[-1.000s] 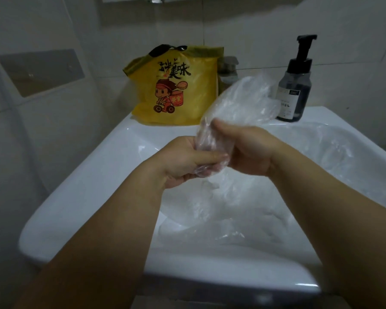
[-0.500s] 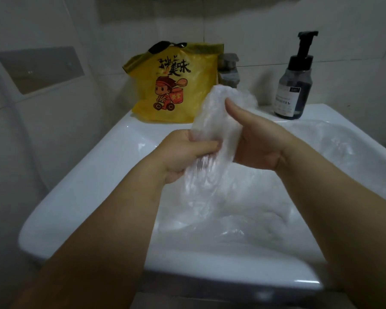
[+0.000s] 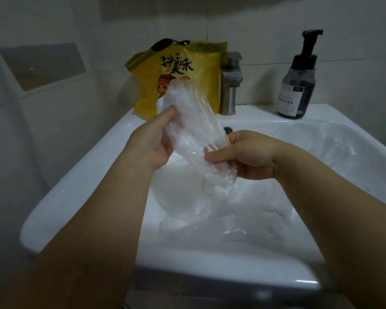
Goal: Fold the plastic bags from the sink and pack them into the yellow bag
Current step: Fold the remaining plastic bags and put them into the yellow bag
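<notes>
Sink fills the scene, loose clear bags inside. Yellow bag stands at its far left rim. Above the basin, left hand and right hand both pinch a clear plastic bag.

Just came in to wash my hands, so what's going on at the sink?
A person is folding a clear plastic bag over the white sink. The left hand grips its upper part and the right hand pinches the lower end. More clear bags lie in the basin. The yellow bag stands at the back beside the faucet, not yet being filled.
</notes>
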`<action>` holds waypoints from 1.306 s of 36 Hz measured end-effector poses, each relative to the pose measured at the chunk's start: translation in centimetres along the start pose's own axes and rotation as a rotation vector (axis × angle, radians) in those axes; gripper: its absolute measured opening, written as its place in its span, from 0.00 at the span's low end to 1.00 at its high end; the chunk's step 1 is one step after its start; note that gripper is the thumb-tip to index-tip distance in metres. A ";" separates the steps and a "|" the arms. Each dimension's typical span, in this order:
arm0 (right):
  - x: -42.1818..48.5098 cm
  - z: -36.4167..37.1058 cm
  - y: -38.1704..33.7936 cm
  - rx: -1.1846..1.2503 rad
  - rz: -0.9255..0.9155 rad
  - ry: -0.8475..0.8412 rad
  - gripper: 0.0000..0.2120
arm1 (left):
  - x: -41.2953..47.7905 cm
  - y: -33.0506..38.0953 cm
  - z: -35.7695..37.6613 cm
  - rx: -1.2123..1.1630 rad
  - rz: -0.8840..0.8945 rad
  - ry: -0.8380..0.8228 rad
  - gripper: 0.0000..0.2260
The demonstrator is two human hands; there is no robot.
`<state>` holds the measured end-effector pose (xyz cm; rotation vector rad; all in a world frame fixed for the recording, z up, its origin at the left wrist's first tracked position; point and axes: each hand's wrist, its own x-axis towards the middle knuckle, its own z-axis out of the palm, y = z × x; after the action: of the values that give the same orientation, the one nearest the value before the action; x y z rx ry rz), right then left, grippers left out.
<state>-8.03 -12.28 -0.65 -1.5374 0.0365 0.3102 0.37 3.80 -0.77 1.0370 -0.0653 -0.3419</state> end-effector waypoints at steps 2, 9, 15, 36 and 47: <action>-0.1 0.2 -0.1 0.001 -0.009 -0.006 0.04 | -0.3 0.0 0.0 0.080 -0.065 -0.111 0.20; -0.3 0.0 -1.0 0.282 -0.214 0.120 0.20 | -0.2 -0.2 0.0 0.097 -0.221 0.109 0.03; -0.6 0.6 0.2 -0.694 -0.470 0.227 0.41 | -0.5 -0.3 0.1 0.082 -0.293 0.128 0.04; 0.5 0.5 0.0 -0.501 -0.386 0.598 0.20 | -1.2 -1.9 1.1 0.602 -0.013 -0.351 0.21; 0.5 -0.9 -0.2 0.108 -0.208 0.434 0.30 | -1.6 -1.5 0.9 0.573 -0.087 -0.477 0.11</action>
<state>-7.33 -13.07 -0.57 -1.4626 0.2286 -0.1911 -1.68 2.88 -1.45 1.5068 -0.5748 -0.6688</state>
